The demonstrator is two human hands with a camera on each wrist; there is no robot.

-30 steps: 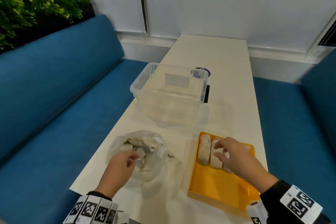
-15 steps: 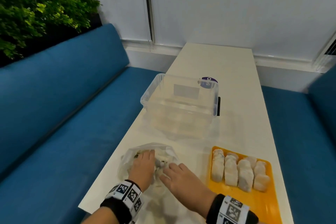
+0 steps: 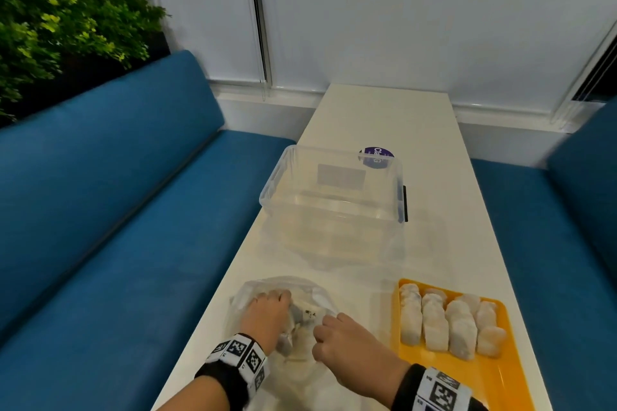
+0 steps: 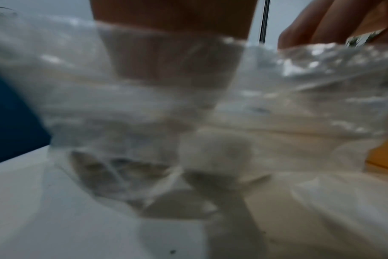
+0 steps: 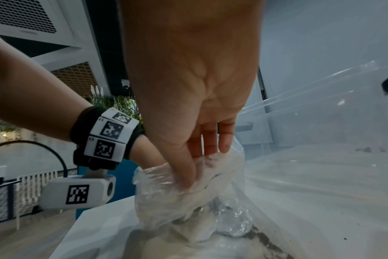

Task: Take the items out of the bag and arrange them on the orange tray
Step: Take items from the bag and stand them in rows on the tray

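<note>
Both at the clear plastic bag (image 3: 283,290) on the tabletop (image 3: 384,117), as half a second before: left hand (image 3: 267,314) now deeper inside, grip hidden; right hand (image 3: 347,340) now pinching its rim. Orange tray (image 3: 500,374) alongside, unchanged.

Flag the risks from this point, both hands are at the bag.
1. The bag is thin, crumpled film. The right hand pinches its rim while the left hand reaches inside, so a piece could snag and drag the bag along.
2. The orange tray already holds four tight rows of pieces; a careless placement may knock one over.
3. The wrist views are film-blurred, so the left hand's grip cannot be confirmed.
</note>
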